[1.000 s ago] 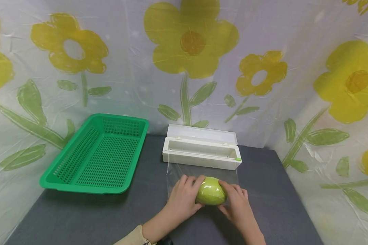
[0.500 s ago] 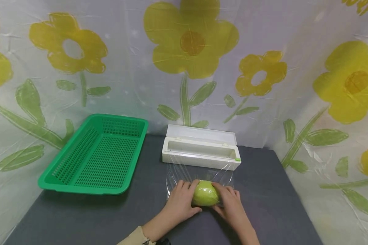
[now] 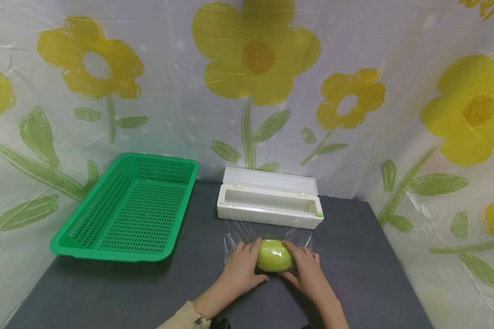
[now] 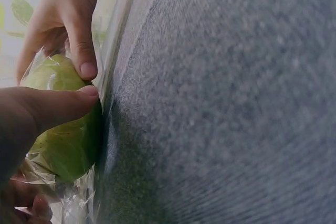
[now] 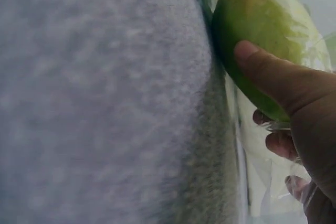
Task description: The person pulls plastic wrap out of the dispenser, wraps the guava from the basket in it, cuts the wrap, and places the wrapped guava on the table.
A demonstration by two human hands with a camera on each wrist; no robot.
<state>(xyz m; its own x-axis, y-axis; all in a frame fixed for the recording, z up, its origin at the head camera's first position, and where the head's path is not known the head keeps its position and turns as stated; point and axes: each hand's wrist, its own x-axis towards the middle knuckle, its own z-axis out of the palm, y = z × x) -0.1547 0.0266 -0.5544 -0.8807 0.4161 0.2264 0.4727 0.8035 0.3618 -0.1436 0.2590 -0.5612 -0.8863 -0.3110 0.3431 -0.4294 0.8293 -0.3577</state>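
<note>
A green mango (image 3: 274,256), wrapped in clear cling film (image 3: 247,228), lies on the table between both hands. My left hand (image 3: 240,269) grips its left end, thumb on the near side and fingers over the film. At its right end my right hand (image 3: 306,274) holds it the same way. In the left wrist view the film lies wrinkled over the mango (image 4: 68,145), and both thumbs press its near side. The right wrist view shows the mango (image 5: 262,30) with film bunched at its ends. A film sheet runs from the mango back to a white cling film dispenser (image 3: 267,217).
The dispenser's lid (image 3: 269,179) stands raised, with a green slider at the front right corner. A green perforated basket (image 3: 174,210) sits on the left of the dark grey table (image 3: 354,256). A flower-printed curtain (image 3: 169,91) hangs behind and along the sides.
Both hands have moved the mango slightly left, rolling it into the film. The sheet toward the dispenser has become creased and drawn in. Basket and dispenser have stayed put.
</note>
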